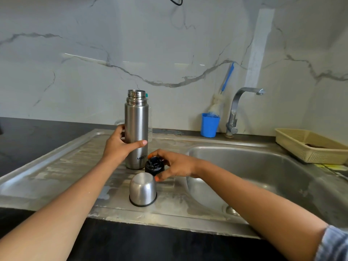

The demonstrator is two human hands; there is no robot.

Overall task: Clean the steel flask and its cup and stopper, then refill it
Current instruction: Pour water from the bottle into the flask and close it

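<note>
The steel flask (136, 125) stands upright and uncapped on the sink's drainboard (62, 166). My left hand (118, 146) wraps around its lower body from the left. The black stopper (154, 165) rests on the drainboard just right of the flask's base, and my right hand (175, 164) has its fingers closed around it. The steel cup (143, 189) sits upside down in front of both, nearer to me, touched by neither hand.
The sink basin (263, 176) lies to the right, with a tap (237, 112) behind it. A blue cup (209, 125) holding a bottle brush (226, 81) stands by the wall. A cream plastic basket (308, 146) sits far right. A clear bottle stands behind the flask.
</note>
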